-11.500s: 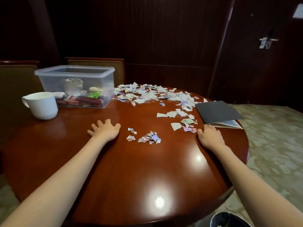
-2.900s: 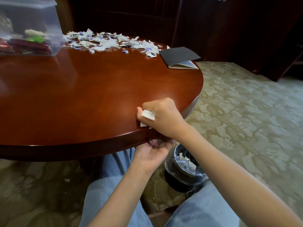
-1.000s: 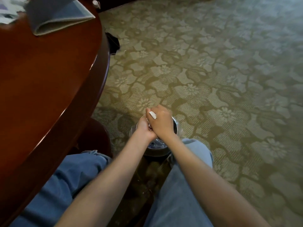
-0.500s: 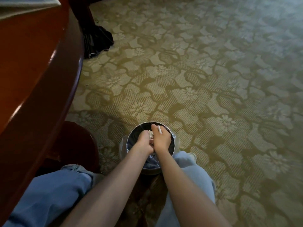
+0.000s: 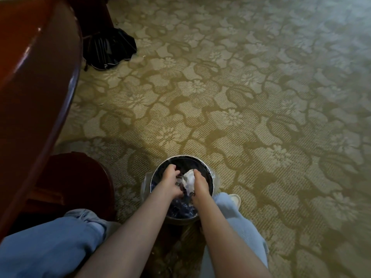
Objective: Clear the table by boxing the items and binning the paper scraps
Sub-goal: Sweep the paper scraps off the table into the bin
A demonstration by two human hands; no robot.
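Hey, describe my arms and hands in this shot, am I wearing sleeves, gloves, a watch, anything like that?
Both arms are bare as far as the frame shows, with no sleeves in view. The left hand and right hand have no gloves, and no watch, bracelet or ring shows, though the fingers are partly hidden. Otherwise you wear light blue jeans and a pale shoe.

Floor: carpet (image 5: 251, 93), olive with a pale flower pattern.
Desk (image 5: 30, 81): glossy red-brown wood, curved rim along the left.
Base (image 5: 76, 187): dark rounded wood under the desk, lower left.
Top left: dark post (image 5: 94, 13); black pleated bundle (image 5: 108, 51) on the carpet at its foot.
Light: bluish at upper right; glint on the desk rim.
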